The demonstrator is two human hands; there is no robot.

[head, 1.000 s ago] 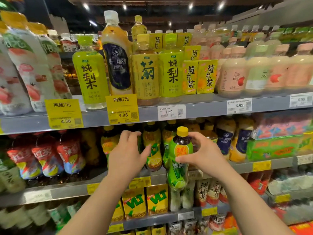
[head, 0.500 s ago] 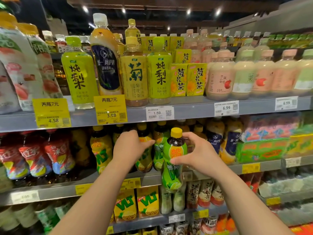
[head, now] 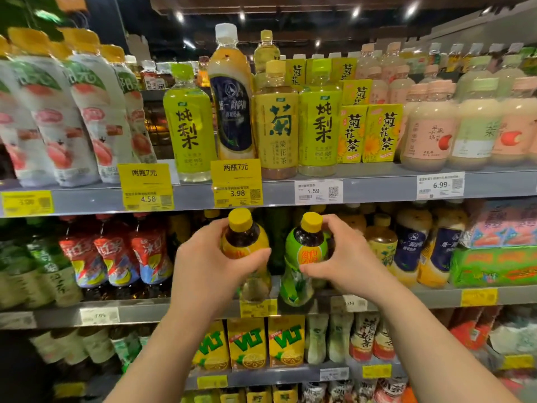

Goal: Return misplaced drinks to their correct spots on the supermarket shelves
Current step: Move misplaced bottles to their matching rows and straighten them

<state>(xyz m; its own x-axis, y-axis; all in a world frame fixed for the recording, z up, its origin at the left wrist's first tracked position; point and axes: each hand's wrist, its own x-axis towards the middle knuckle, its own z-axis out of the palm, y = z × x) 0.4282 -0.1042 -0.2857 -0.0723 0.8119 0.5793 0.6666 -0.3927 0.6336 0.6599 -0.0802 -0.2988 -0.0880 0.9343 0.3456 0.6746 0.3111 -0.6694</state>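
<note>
My left hand (head: pixel 213 266) grips a yellow-labelled tea bottle (head: pixel 245 238) with a yellow cap, held in front of the middle shelf (head: pixel 130 314). My right hand (head: pixel 344 263) grips a green-labelled tea bottle (head: pixel 302 257) with a yellow cap beside it. The two bottles are side by side, a small gap apart, both upright at the shelf's front edge. My fingers cover part of each label. Their bases are partly hidden.
Red-labelled iced tea bottles (head: pixel 116 257) stand left on the middle shelf, navy-labelled bottles (head: pixel 412 251) right. The top shelf (head: pixel 377 187) carries yellow-green bottles, a tall navy-labelled bottle (head: pixel 232 106) and yellow cartons. Yellow lemon tea cartons (head: pixel 247 341) fill the shelf below.
My left hand, empty a second ago, has closed on the yellow-labelled bottle and drawn it forward. My right hand keeps the green-labelled bottle, now nearer the shelf.
</note>
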